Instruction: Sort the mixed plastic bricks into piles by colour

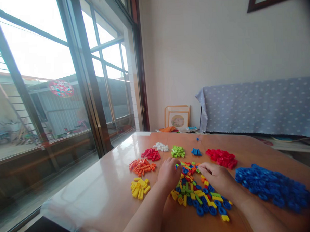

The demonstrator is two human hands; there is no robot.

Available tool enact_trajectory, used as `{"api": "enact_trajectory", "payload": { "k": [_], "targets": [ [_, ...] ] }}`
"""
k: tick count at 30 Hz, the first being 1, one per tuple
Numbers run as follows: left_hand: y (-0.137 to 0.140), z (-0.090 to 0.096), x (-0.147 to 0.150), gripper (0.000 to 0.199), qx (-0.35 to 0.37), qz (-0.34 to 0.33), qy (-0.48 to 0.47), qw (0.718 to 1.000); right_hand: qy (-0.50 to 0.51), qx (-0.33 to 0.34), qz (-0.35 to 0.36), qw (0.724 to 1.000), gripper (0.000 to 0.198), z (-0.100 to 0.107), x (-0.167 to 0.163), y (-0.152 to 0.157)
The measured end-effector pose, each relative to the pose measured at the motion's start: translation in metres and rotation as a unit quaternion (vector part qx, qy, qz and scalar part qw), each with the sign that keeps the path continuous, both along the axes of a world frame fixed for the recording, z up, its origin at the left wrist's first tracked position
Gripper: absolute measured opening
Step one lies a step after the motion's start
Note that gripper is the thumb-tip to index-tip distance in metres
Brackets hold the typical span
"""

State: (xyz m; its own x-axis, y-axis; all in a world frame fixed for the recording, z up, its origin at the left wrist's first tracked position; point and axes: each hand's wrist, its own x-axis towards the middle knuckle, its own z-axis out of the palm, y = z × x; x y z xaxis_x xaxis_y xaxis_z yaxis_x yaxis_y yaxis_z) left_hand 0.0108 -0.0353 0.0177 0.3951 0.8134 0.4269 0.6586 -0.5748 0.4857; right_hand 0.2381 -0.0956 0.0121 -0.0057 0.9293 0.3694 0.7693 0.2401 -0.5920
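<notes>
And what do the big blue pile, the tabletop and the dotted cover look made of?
Blue pile: likely plastic, slightly shiny, evenly coloured. Tabletop: glossy, with bright reflections; perhaps varnished wood or laminate. Dotted cover: probably matte fabric, draping softly.

Loose, jumbled block pile (pixel 199 193) (multicoloured)

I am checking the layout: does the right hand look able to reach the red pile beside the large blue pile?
Probably yes: the red pile lies just past the right hand, and only bare table shows between them.

Bright windows (pixel 45 69) stand left of a pale wall (pixel 193 49)
</notes>
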Motion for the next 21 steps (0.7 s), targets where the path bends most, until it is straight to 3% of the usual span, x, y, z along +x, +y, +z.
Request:
{"api": "enact_trajectory", "payload": {
  "k": [8,13,17,19,21],
  "targets": [
    [-0.012,0.009,-0.009,0.017,0.035,0.025,-0.05,0.998,-0.008,0.028,-0.008,1.0,0.045,0.002,0.001,-0.002],
    [-0.016,-0.008,-0.068,0.009,0.073,0.075,-0.083,0.991,0.006,0.045,-0.008,0.999,0.042,0.003,0.004,-0.002],
    [-0.017,-0.024,-0.129,0.015,0.076,0.173,-0.084,0.978,0.005,0.038,-0.005,0.999,0.04,0.0,0.004,-0.001],
    [-0.019,-0.029,-0.148,0.015,0.061,0.204,-0.066,0.975,0.002,0.037,-0.001,0.999,0.039,-0.001,0.004,0.0],
    [-0.023,-0.032,-0.156,0.018,0.041,0.192,-0.025,0.98,-0.002,0.038,0.0,0.999,0.039,-0.003,0.004,0.001]
  ]
}}
